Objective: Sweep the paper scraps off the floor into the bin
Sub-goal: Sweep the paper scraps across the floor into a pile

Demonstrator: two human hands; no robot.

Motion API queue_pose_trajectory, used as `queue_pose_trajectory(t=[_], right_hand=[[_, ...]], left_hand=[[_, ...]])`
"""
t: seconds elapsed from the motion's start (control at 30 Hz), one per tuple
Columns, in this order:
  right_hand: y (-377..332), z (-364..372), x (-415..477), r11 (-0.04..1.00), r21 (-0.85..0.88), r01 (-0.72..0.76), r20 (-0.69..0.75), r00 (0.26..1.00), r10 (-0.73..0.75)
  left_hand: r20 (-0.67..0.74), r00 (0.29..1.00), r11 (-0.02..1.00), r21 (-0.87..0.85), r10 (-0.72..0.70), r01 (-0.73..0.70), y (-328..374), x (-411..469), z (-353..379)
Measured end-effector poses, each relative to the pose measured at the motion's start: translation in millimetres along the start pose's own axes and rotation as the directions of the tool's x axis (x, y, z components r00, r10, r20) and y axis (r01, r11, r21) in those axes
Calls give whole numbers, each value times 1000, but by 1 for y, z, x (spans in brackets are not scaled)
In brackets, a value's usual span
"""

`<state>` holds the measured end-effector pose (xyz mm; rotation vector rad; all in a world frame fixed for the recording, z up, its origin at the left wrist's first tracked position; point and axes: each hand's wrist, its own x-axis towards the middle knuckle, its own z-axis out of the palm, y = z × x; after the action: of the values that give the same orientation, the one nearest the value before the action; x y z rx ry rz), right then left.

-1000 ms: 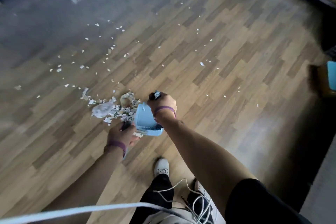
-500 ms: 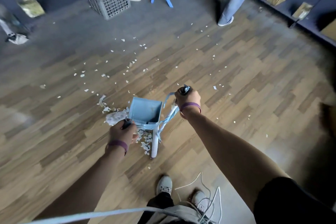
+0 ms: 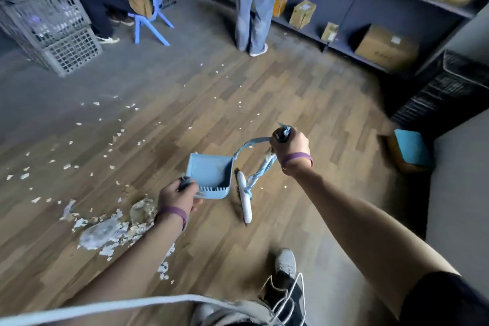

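Left hand (image 3: 177,198) grips dustpan (image 3: 209,174), right hand (image 3: 289,147) grips broom (image 3: 244,198); scrap pile (image 3: 113,230) at eight o'clock of dustpan, nearer left hand.

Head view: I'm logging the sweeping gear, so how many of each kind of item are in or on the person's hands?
Light blue plastic dustpan, gripped by the left hand: 1
White-headed broom with blue shaft, gripped by the right hand: 1
Purple wristbands: 2, one per wrist
Total: 4

Storeroom: shelves (image 3: 352,2) of cardboard boxes (image 3: 385,46) (stacked plastic crates (image 3: 50,26) opposite)
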<state>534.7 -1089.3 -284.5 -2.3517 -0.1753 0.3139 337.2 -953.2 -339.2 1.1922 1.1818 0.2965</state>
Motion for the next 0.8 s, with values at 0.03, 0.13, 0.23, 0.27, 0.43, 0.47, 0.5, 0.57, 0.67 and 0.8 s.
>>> queue_pose_trajectory(t=[0.03, 0.13, 0.23, 0.27, 0.43, 0.47, 0.5, 0.57, 0.67, 0.8], right_hand=[[11, -16, 17, 1000, -13, 0, -20, 1000, 0], [49, -62, 73, 998, -63, -12, -66, 998, 8], [90, -105, 139, 994, -101, -46, -79, 996, 38], [104, -118, 162, 991, -118, -58, -70, 996, 50], [166, -179, 260, 971, -216, -103, -8, 995, 103], [178, -192, 281, 966, -235, -112, 1, 993, 115], [188, -204, 299, 960, -252, -120, 9, 992, 127], [205, -224, 330, 950, -275, -147, 16, 987, 157], [226, -241, 365, 939, -283, -194, 29, 977, 210], [246, -235, 391, 929, -276, -247, 73, 958, 277]], left_hand=[[18, 1000, 1000, 5, -3, 3, 3, 3, 22], [63, 998, 1000, 23, -1, -1, 11, 12, 93], [85, 996, 999, 44, -6, 3, 19, 22, 174], [89, 996, 999, 49, -14, 10, 21, 25, 202], [109, 989, 993, 69, -99, 91, 34, 39, 338], [123, 985, 991, 75, -118, 109, 37, 42, 364], [138, 981, 989, 77, -139, 129, 40, 44, 387], [167, 969, 981, 98, -181, 166, 46, 50, 423], [196, 953, 967, 156, -232, 203, 52, 64, 461], [208, 935, 950, 190, -287, 249, 58, 82, 487]])
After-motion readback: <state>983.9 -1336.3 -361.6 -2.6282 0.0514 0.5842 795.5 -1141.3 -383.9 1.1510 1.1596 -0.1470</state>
